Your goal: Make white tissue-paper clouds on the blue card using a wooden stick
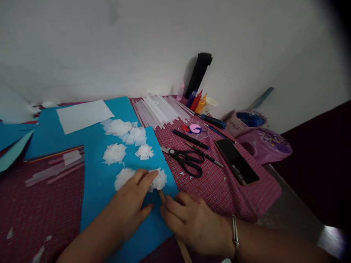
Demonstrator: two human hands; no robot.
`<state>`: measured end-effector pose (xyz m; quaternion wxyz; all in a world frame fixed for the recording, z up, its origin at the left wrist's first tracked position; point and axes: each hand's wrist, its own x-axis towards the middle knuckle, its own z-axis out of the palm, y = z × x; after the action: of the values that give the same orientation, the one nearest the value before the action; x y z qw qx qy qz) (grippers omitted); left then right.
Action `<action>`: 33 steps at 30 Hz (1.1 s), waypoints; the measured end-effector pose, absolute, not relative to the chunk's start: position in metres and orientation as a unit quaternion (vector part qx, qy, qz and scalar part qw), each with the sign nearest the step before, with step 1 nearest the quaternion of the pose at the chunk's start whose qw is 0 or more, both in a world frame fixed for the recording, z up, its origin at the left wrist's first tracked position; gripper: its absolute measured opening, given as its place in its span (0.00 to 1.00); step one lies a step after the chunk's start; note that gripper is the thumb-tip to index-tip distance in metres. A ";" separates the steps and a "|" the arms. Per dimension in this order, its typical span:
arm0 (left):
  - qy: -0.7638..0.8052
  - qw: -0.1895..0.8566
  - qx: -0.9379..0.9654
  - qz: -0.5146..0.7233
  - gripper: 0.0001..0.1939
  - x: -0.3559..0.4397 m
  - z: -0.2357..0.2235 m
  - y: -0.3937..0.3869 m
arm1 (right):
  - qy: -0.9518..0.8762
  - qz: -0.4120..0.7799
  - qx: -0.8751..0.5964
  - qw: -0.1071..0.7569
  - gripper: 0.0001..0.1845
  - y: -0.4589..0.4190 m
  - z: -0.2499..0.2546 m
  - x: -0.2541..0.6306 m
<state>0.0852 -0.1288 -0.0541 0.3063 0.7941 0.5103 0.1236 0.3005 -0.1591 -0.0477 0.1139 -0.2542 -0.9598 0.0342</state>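
Note:
My right hand [192, 221] is closed round a flat wooden stick [161, 195]. The stick's upper end meets the lower edge of a white paper puff [160, 179], which lies on a blue sheet [100, 204]. My left hand [131, 202] lies over the blue sheet, its fingertips touching that puff and its thumb held apart. Partly behind its knuckles is another white puff [123, 177]. Further up the sheet are a round puff [114, 153], a smaller puff [144, 152] and loose white paper squares [134, 136].
Black-handled scissors [184, 160], a black marker [190, 139], a thin pen [204, 155] and a phone [236, 160] lie to the right. Paint bottles [196, 100] stand at the back near paper strips [159, 111]. A pink stool [263, 146] is beyond the table's right edge.

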 end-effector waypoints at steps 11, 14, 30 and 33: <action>0.549 0.364 0.727 0.193 0.11 0.028 -0.019 -0.147 | -0.814 0.363 -0.340 0.300 0.13 -0.156 -0.034 0.319; 0.551 0.346 0.747 0.137 0.09 0.013 -0.024 -0.163 | -0.754 0.407 -0.382 0.346 0.13 -0.160 -0.033 0.324; 0.438 0.081 0.893 -0.071 0.22 0.043 -0.049 -0.198 | -0.830 0.354 -0.306 0.303 0.13 -0.162 -0.035 0.311; 0.439 0.001 0.896 -0.061 0.24 0.048 -0.053 -0.202 | -0.865 0.315 -0.285 0.268 0.14 -0.155 -0.034 0.306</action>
<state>0.0480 -0.2025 -0.0532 0.0012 0.8964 0.4390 -0.0612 0.3057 -0.1549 -0.0340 0.2681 -0.2847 -0.8647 0.3153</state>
